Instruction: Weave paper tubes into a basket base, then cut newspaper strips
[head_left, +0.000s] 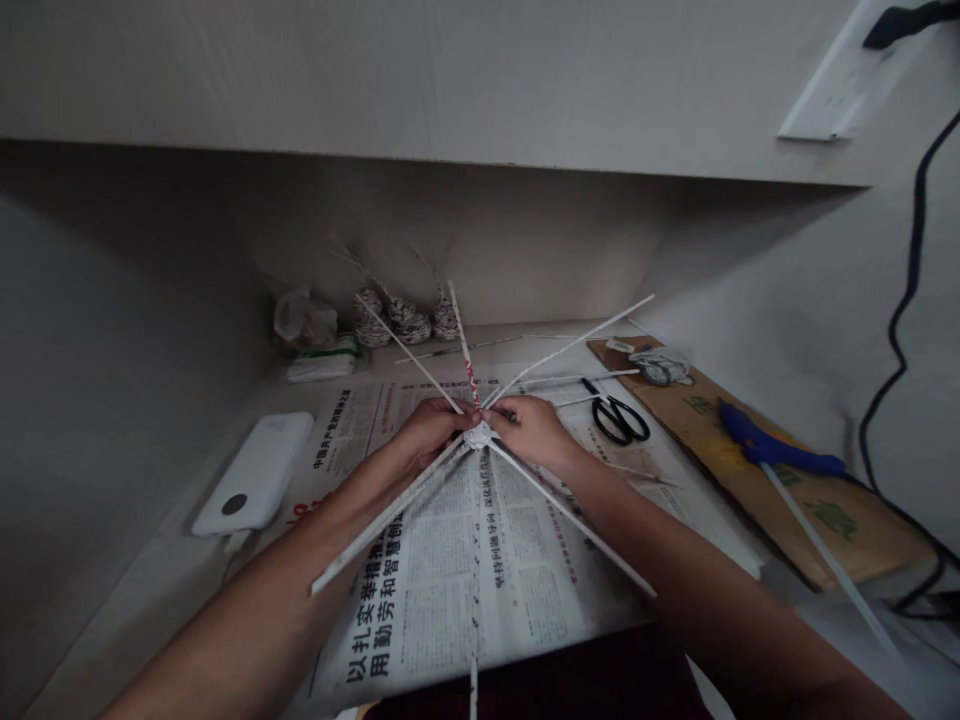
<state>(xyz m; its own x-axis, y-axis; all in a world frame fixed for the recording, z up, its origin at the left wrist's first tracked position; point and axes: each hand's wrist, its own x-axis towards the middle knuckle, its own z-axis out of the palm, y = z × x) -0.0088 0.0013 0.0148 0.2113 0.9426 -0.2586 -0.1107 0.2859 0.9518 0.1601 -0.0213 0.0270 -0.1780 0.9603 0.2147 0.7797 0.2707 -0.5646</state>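
Observation:
Between my hands is a small woven paper piece [478, 436] with a round knotted centre and several rolled-paper strips fanning out from it like spokes. My left hand [433, 428] closes on it from the left, fingers pinched near the centre. From the right, my right hand [531, 428] grips the same piece, thumb and fingers bent close to the knot. One spoke, the red-marked paper strip [471, 375], points away from me. Parts of both hands' fingertips are hidden behind the strips.
Newspaper [442, 590] covers the table. Black scissors [621, 418] lie at right, beside cardboard [757, 470] holding a blue glue gun [780, 448]. A white power bank [255, 472] lies at left. Woven gourd shapes [409, 320] stand at the back, under a low overhanging panel [450, 80].

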